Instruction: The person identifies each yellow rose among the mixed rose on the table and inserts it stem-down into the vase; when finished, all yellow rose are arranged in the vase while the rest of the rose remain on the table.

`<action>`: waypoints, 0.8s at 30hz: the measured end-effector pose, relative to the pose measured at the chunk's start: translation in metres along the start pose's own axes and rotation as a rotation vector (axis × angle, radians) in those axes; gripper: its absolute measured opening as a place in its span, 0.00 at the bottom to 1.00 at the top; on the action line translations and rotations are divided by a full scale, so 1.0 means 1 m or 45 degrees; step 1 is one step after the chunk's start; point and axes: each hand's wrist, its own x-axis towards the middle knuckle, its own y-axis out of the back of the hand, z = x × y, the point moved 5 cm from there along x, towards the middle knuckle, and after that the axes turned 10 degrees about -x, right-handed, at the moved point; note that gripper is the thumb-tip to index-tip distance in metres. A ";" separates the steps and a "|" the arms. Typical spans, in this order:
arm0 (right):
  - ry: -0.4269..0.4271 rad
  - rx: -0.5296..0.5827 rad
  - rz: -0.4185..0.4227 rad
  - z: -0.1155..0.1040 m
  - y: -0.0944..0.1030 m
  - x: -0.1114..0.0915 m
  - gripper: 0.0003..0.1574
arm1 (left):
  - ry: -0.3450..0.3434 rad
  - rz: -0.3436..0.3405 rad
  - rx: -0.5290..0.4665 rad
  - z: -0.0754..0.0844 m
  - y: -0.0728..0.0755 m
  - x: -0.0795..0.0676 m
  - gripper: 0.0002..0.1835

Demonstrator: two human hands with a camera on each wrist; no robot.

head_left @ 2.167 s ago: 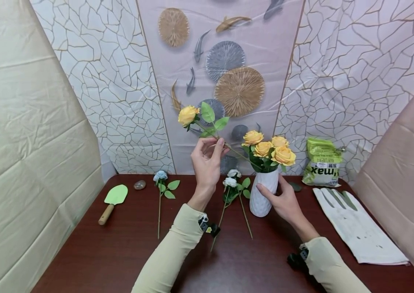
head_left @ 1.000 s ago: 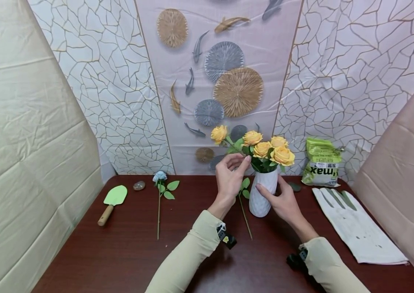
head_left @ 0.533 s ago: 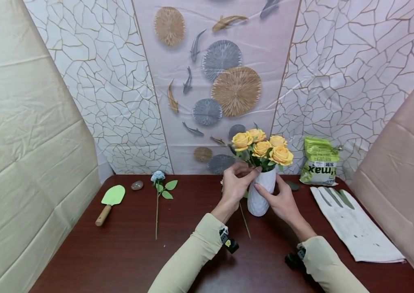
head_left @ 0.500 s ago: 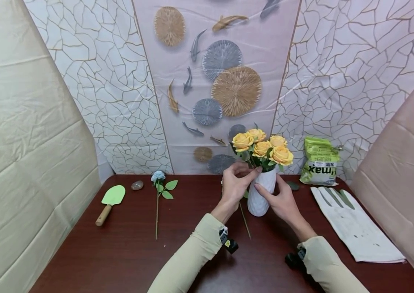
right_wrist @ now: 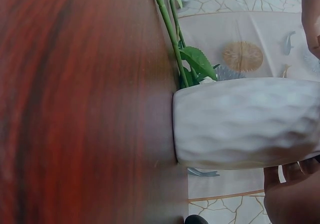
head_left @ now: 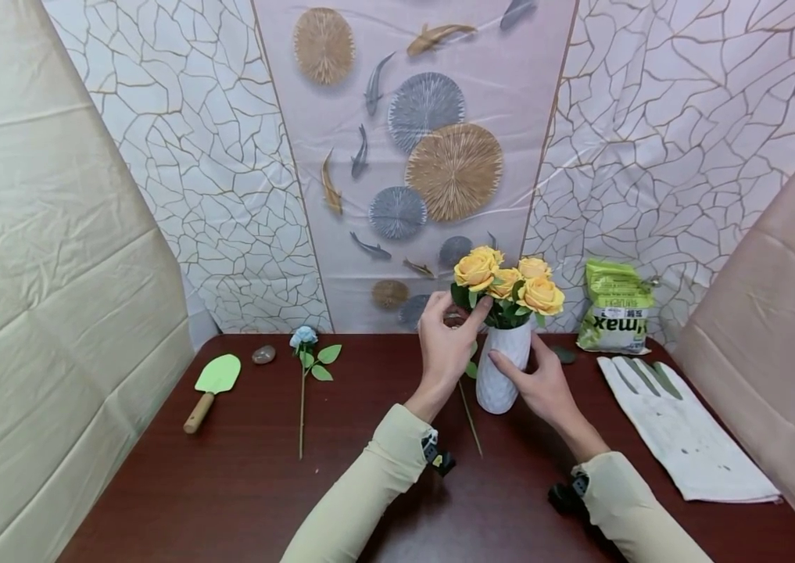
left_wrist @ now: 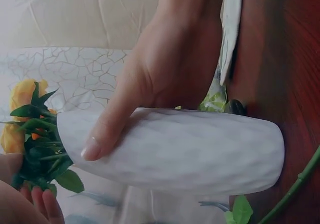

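Observation:
A white textured vase point(head_left: 498, 391) stands upright on the dark red table, holding several yellow roses point(head_left: 541, 295). My right hand point(head_left: 545, 387) grips its right side; in the left wrist view the thumb point(left_wrist: 102, 139) presses across the vase near the rim. At the left of the bouquet, my left hand point(head_left: 445, 344) pinches the front-left yellow rose point(head_left: 476, 270) just below its bloom, among the leaves. Its fingertips are partly hidden by leaves. Behind the left wrist, a flower stem point(head_left: 470, 418) lies on the table; its bloom is hidden.
On the left lie a blue rose point(head_left: 303, 338), a brown stone point(head_left: 263, 355) and a green trowel point(head_left: 217, 375). A green bag point(head_left: 615, 309) stands back right, near a dark stone point(head_left: 564, 355). White gloves point(head_left: 685, 430) lie at the right.
My left hand brought a yellow rose rightward, lowered its stem into the vase, then rose to just under its bloom. The rose now sits among the others. My right hand kept hold of the vase.

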 end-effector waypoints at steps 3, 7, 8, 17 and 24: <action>0.000 0.012 -0.005 -0.001 -0.001 -0.001 0.35 | -0.015 -0.009 0.052 -0.001 -0.001 0.002 0.09; 0.010 0.011 0.000 -0.002 -0.001 0.000 0.35 | -0.060 -0.046 0.125 -0.002 -0.001 0.005 0.09; 0.011 0.011 0.004 -0.002 -0.002 0.000 0.35 | -0.065 -0.056 0.134 -0.002 -0.001 0.005 0.10; 0.000 -0.002 0.018 0.001 -0.002 0.000 0.33 | 0.052 -0.121 0.102 -0.013 -0.004 0.008 0.10; 0.008 -0.010 0.011 0.001 -0.002 0.000 0.35 | 0.066 -0.153 0.132 -0.013 -0.006 0.009 0.09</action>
